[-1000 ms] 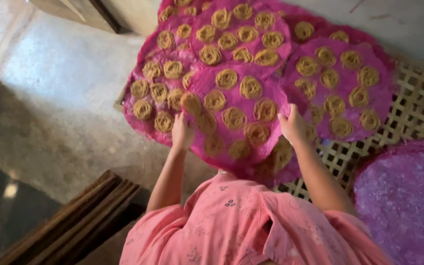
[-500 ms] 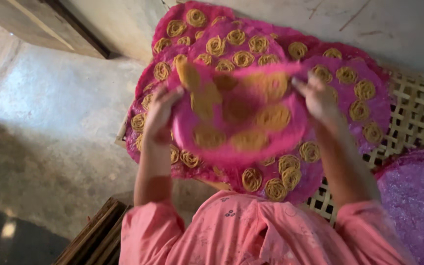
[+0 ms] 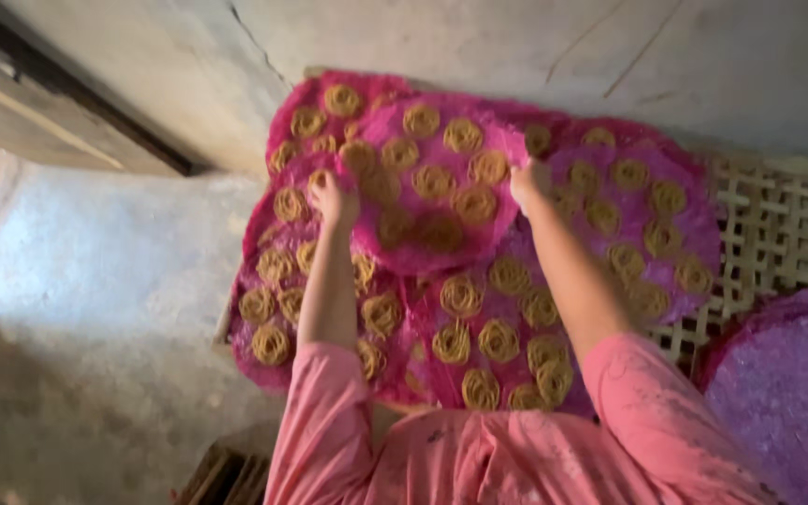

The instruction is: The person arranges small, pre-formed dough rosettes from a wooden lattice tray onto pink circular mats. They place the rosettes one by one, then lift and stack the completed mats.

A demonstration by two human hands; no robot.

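Holding one loaded pink tray (image 3: pixel 432 187) by its rim, I grip with left hand (image 3: pixel 332 198) and right hand (image 3: pixel 527 180); filled trays (image 3: pixel 647 224) cover the rack (image 3: pixel 778 234), this one unplaced.

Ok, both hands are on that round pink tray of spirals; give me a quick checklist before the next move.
1. Left hand gripping the pink tray at its left rim: ok.
2. Right hand gripping the right rim: ok.
3. Dough spirals sitting apart on the tray, none sliding off: ok.
4. Tray level: cannot tell; it overlaps the loaded trays beneath.
5. Free spot to set it down: not ok; the trays around it are full, only the lattice rack shows bare.
6. Empty purple tray at right, out of the way: ok.
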